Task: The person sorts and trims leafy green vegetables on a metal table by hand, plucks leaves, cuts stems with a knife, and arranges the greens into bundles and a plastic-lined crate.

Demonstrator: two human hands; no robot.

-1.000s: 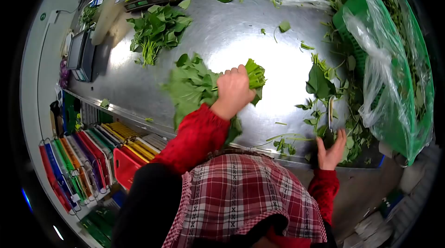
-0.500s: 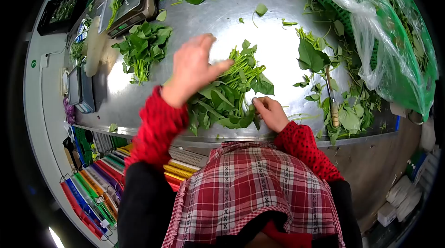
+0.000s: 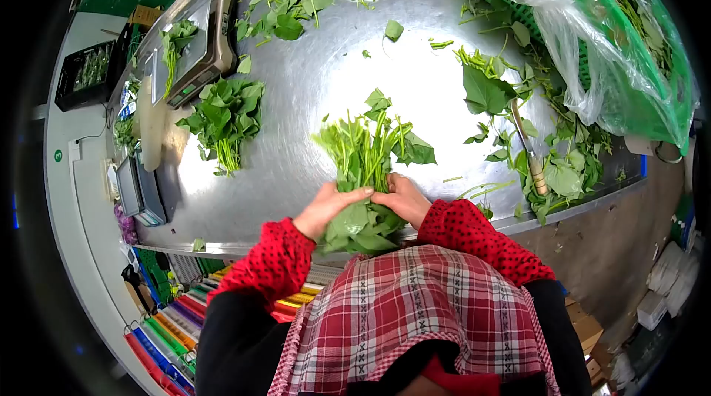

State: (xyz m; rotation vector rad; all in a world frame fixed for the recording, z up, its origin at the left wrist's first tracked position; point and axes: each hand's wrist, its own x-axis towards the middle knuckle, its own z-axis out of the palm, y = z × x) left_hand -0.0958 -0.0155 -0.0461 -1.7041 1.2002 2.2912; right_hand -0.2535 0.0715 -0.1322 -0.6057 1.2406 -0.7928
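A bunch of leafy greens (image 3: 364,166) is gathered between my two hands at the table's near edge, its cut stem ends facing away from me and its leaves toward my apron. My left hand (image 3: 331,208) wraps its left side, thumb across the front. On the other side my right hand (image 3: 404,198) grips the bunch, the two thumbs nearly meeting. A few loose leaves stick out behind it on the right. Another bunch of greens (image 3: 227,120) lies to the left, stems toward me. A wooden-handled knife (image 3: 535,171) rests on scattered greens to the right.
At the back left, a scale (image 3: 207,44) carries some greens. Loose leaves (image 3: 292,3) lie along the table's far side. A green crate lined with a plastic bag (image 3: 566,33) stands at the right rear. Coloured strips (image 3: 167,337) hang below the table at left.
My left hand has come down from above the greens and closed round them. The spread pile is now gathered upright between both hands, nearer my body. The head view has shifted slightly.
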